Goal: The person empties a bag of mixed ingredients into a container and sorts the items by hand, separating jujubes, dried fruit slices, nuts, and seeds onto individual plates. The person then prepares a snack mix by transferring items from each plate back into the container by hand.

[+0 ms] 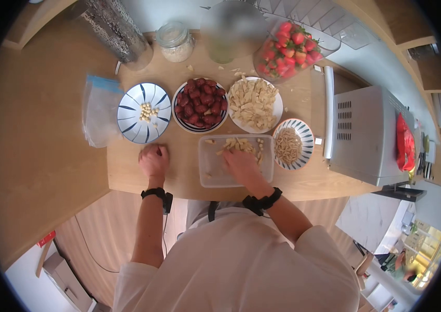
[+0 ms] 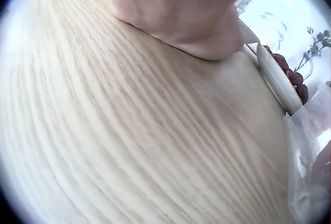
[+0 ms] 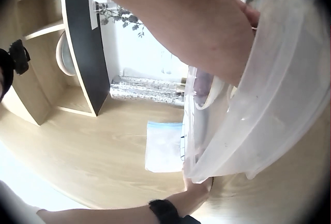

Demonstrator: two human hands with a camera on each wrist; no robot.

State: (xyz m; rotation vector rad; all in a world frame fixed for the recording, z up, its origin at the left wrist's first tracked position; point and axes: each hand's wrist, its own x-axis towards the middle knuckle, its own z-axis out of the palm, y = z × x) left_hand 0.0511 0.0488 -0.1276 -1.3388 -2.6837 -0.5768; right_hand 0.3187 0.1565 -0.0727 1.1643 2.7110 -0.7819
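My right hand (image 1: 242,165) reaches down into a clear plastic container (image 1: 210,177), its fingertips among pale yellow pieces (image 1: 237,143) at the far side. In the right wrist view the container wall covers part of that hand, and I cannot tell whether its fingers pinch a piece. Loosely curled, my left hand (image 1: 154,160) rests on the wooden table just in front of a blue-striped plate (image 1: 132,130) with a small heap of round cream-coloured pieces (image 1: 148,112). The left wrist view shows the heel of this hand (image 2: 181,22) against the wood.
Behind the container stand a bowl of red dates (image 1: 201,101) and a plate of pale slices (image 1: 253,104). To its right is a striped bowl of thin pale pieces (image 1: 288,145). Farther back are a glass jar (image 1: 175,41) and strawberries (image 1: 293,49). A zip bag (image 1: 100,112) lies left.
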